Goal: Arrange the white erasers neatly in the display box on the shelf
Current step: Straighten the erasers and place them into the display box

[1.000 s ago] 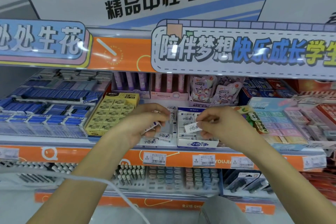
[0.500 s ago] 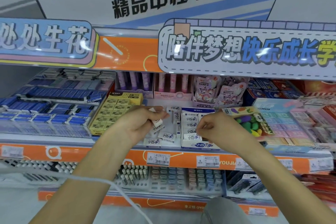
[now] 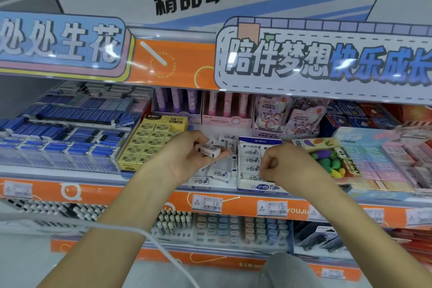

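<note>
The white-and-blue display box (image 3: 261,188) stands on the middle shelf, with white erasers (image 3: 252,160) lined up inside it. My left hand (image 3: 187,156) hovers just left of the box, palm up, holding a couple of white erasers (image 3: 209,149). My right hand (image 3: 284,165) is over the box's right side, fingers curled down onto the erasers there; what it grips is hidden. Several loose white erasers (image 3: 219,174) lie on the shelf between the box and the yellow box.
A yellow box of 2B erasers (image 3: 149,141) sits to the left, blue erasers (image 3: 70,133) beyond it. A colourful toy eraser pack (image 3: 327,154) and pastel erasers (image 3: 385,161) lie to the right. Pink pouches (image 3: 285,117) stand behind. The orange shelf edge (image 3: 140,192) carries price tags.
My left hand has turned palm up and lifted its erasers a little. My right hand lowered the eraser it held into the box and curled shut over it.
</note>
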